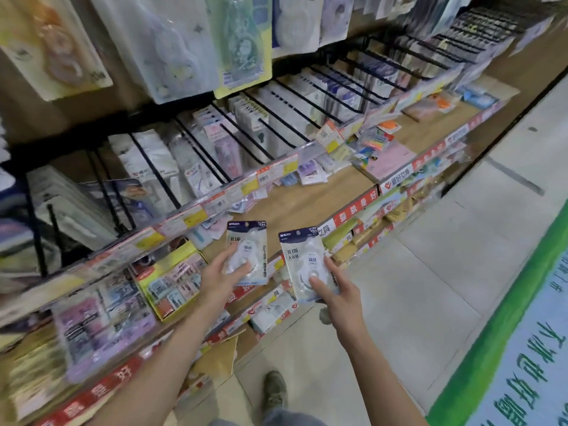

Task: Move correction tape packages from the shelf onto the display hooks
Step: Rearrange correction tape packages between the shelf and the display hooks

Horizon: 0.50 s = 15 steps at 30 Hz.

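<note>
My left hand (219, 273) holds one correction tape package (250, 241), a white card with a dark blue top and a round tape dispenser, thumb on its front. My right hand (333, 292) grips a second, matching package (302, 253), thumb pressed on the dispenser. Both packages are upright in front of the wooden shelf (295, 204). Above and behind them runs a row of black display hooks (233, 133) loaded with hanging stationery packs.
Price-tag rail (196, 216) fronts the hooks. Loose packets lie on the shelf, and a yellow box of small items (172, 278) sits below left. Large blister packs hang at the top. Tiled floor, my shoe (275, 392) and a green floor mat (507, 348) lie to the right.
</note>
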Each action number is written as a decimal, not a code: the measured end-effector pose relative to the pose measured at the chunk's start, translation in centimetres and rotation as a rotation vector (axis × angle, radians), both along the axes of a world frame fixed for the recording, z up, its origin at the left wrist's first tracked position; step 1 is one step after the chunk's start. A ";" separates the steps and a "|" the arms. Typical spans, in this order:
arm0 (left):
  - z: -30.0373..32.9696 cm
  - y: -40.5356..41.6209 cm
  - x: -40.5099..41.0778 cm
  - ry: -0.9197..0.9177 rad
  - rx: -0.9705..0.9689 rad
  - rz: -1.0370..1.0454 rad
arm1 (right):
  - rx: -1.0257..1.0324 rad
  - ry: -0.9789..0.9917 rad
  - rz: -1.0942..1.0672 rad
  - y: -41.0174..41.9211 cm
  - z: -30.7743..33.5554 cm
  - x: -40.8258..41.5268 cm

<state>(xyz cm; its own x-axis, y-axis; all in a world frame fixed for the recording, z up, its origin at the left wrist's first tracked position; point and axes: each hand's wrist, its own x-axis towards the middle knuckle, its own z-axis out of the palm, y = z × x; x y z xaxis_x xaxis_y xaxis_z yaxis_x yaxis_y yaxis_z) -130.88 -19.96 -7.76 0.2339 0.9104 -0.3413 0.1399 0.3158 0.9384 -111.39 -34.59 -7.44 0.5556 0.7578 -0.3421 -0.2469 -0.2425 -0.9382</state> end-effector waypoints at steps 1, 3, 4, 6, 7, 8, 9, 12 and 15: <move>0.5 -0.6 -1.0 -0.002 0.016 0.019 | 0.000 -0.017 0.018 0.3 0.0 -0.6; 1.1 -1.8 -3.1 -0.028 0.025 0.046 | 0.000 -0.046 0.046 1.2 0.1 -2.4; 1.4 -2.4 -4.4 -0.026 0.034 0.070 | 0.006 -0.053 0.070 1.7 0.2 -3.4; 1.6 -3.7 -7.2 -0.002 0.068 0.119 | 0.007 -0.067 0.145 2.4 0.7 -6.0; 1.6 -4.4 -8.8 0.015 0.079 0.157 | 0.007 -0.069 0.181 2.6 0.9 -7.5; 1.8 -5.1 -10.5 0.015 0.087 0.199 | 0.013 -0.060 0.217 2.7 1.3 -9.2; 1.9 -5.9 -12.2 0.011 0.084 0.240 | 0.021 -0.050 0.255 2.8 1.5 -10.9; 2.2 -8.5 -17.5 0.006 0.044 0.388 | -0.002 -0.048 0.416 3.0 1.8 -16.1; 2.8 -11.5 -23.2 -0.011 0.015 0.544 | -0.029 -0.041 0.554 3.1 2.1 -21.5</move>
<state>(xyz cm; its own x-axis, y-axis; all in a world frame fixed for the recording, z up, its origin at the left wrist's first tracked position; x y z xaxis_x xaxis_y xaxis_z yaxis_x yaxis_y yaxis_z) -154.06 -31.44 -4.94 -0.2689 0.9057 -0.3278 -0.0502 0.3267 0.9438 -132.89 -31.49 -5.38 0.0900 0.9312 -0.3533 -0.0383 -0.3512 -0.9355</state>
